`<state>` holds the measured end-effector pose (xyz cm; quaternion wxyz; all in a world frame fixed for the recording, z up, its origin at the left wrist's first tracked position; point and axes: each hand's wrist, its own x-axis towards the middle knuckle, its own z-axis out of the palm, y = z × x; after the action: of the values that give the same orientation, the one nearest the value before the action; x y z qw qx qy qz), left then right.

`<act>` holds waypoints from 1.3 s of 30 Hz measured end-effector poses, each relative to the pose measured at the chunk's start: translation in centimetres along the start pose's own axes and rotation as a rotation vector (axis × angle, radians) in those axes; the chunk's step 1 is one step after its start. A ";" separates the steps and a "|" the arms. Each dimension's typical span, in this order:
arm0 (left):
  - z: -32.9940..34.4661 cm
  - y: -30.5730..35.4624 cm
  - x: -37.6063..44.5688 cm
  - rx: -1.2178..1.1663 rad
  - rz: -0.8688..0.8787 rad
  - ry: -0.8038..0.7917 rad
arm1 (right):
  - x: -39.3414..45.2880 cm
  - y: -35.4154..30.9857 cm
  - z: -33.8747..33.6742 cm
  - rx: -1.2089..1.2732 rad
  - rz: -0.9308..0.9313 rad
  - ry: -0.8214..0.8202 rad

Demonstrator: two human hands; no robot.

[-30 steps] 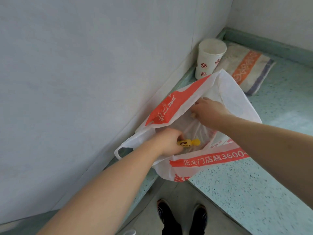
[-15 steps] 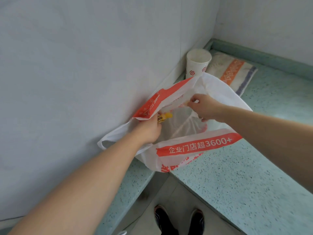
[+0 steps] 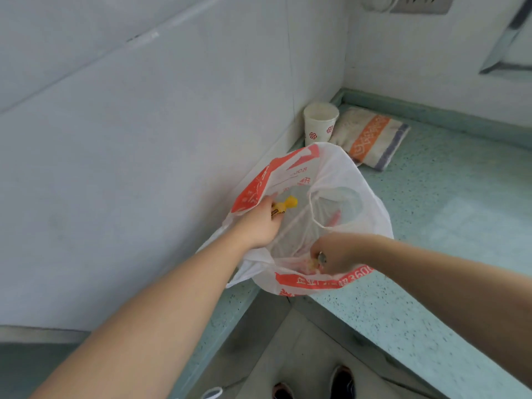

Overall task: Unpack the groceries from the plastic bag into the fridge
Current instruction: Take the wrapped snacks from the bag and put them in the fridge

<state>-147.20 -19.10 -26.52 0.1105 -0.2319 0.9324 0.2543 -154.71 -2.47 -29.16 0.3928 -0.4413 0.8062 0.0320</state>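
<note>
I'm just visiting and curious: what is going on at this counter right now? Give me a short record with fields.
place: corner of a speckled green counter against a pale wall
bag: white and orange plastic bag, mouth open, standing on the counter
left hand: at the bag's far-left rim, grips a small yellow-capped item
right hand: curled at the bag's near rim, pinching something small; what it is cannot be told
nearby: paper cup upright in the corner, folded striped cloth beside it
fridge: not in view

Plastic bag (image 3: 371,214) — red band near front rim reads "360", rest unreadable.
</note>
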 end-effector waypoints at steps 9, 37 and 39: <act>-2.1 1.8 -4.9 -0.104 0.177 -0.031 | -7.4 -2.5 -0.5 0.534 0.125 0.860; -0.4 30.2 -32.3 -0.072 1.132 -0.118 | -53.9 -6.8 15.7 0.599 0.870 1.509; 1.7 32.5 -36.9 -0.052 1.210 -0.142 | -58.2 -8.2 19.5 0.584 0.939 1.537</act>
<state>-130.91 20.49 -2.29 0.0024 0.3538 0.8826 0.3096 -119.28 40.21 -1.65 -0.2038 0.1438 0.9155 -0.3158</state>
